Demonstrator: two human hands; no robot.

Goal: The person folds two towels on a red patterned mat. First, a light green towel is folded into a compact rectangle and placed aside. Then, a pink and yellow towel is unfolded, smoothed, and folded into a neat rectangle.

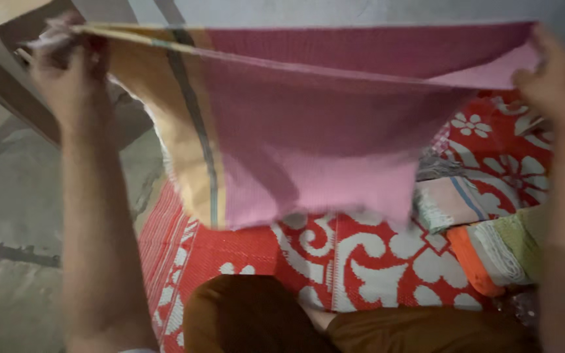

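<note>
Pink woven cloth with tan striped border (308, 150), held taut: left hand (67, 65) and right hand (550, 78) each pinch a top corner; folded cloths (485, 242) lie on red-and-white patterned plastic mat (361, 261).

Pink cloth (308, 124) outstretched between left hand (67, 65) and right hand (550, 78), above red mat (361, 261).

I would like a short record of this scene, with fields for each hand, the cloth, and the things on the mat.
left hand: left hand grips the upper left corner of the pink cloth
right hand: right hand grips its upper right corner
cloth: held up and spread, pink with a tan striped border at the left
under it: red and white patterned mat
on the mat: folded cloths at the right
beside the mat: grey floor
</note>
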